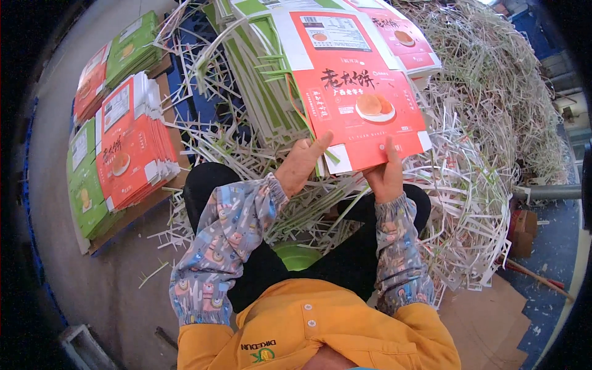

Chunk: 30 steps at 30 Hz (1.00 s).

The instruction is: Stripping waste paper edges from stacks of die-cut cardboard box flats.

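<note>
A flat red carton sheet [351, 80] with white flaps and a picture of round cakes lies in front of me, on top of a tall stack of printed sheets [265, 86] with green and white edges. My left hand [300, 165] grips its near left corner, thumb on the printed face and fingers bent at the edge. At the near right edge my right hand [383, 177] has its thumb on top and its fingers underneath. How many sheets lie between my fingers cannot be seen. Thin green and white paper strips [274, 68] stick out along the stack's left side.
Stacks of red cartons [132, 148] and green cartons [132, 49] stand on a pallet at the left. A large heap of shredded paper strips [475, 123] rises on the right, spilling around my legs. Between my legs is a green object [296, 256], partly hidden.
</note>
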Motion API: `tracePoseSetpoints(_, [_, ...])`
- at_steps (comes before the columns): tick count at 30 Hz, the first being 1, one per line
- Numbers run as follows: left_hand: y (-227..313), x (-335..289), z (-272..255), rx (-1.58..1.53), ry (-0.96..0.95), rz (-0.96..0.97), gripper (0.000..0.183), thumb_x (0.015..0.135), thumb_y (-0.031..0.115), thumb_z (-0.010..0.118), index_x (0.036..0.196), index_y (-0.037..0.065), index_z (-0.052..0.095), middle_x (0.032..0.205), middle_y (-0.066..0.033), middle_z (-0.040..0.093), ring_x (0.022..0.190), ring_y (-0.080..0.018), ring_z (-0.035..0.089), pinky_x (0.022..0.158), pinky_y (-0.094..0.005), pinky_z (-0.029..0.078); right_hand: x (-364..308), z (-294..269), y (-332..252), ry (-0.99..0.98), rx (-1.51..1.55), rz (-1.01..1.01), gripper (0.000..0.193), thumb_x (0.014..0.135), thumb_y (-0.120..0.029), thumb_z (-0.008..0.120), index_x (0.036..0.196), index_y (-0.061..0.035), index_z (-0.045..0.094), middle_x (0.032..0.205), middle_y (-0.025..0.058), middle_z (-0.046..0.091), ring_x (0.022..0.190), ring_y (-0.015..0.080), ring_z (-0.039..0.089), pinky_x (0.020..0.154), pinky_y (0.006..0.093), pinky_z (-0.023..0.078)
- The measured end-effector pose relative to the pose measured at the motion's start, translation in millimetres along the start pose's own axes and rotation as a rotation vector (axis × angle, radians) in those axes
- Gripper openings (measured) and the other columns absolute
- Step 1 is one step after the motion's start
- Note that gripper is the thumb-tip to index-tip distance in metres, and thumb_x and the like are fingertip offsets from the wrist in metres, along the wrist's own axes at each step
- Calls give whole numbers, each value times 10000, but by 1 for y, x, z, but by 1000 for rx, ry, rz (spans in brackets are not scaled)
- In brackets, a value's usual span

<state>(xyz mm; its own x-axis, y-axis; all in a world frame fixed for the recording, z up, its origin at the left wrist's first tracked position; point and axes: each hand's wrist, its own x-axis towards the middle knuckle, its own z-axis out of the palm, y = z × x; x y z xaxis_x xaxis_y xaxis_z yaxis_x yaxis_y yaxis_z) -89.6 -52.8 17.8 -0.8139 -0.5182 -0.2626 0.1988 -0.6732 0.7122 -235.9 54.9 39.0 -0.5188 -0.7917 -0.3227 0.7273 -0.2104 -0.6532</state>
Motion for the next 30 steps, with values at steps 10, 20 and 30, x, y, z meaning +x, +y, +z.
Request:
tracePoseSetpoints(10, [22, -7, -51, 1040, -111, -1, 311, 812, 355, 535, 815, 62, 638, 572, -52, 547, 495, -143, 509, 464, -269, 402, 16, -48, -47, 106, -104, -253, 190, 811, -148, 547, 962, -40, 505, 893, 66, 573, 818, 187, 579, 726, 342, 485])
tracePoseSetpoints(20, [56, -48, -159, 1838, 690, -258, 322, 745, 394, 521, 832, 109, 645, 808, -152, 616, 793, -317, 594, 700, -410, 461, -27, -100, -124, -69, -24, -184, 483, 821, -161, 507, 1238, -8, 318, 1195, 161, 460, 1058, 292, 485, 915, 438, 384])
tracePoseSetpoints(30, [57, -49, -44, 897, 396, 587, 396, 721, 330, 653, 921, -3, 576, 814, -113, 595, 740, -229, 573, 708, -336, 449, -41, -99, -80, 194, -188, -291, 325, 784, -114, 539, 1069, 12, 444, 998, 105, 543, 906, 227, 555, 799, 347, 454])
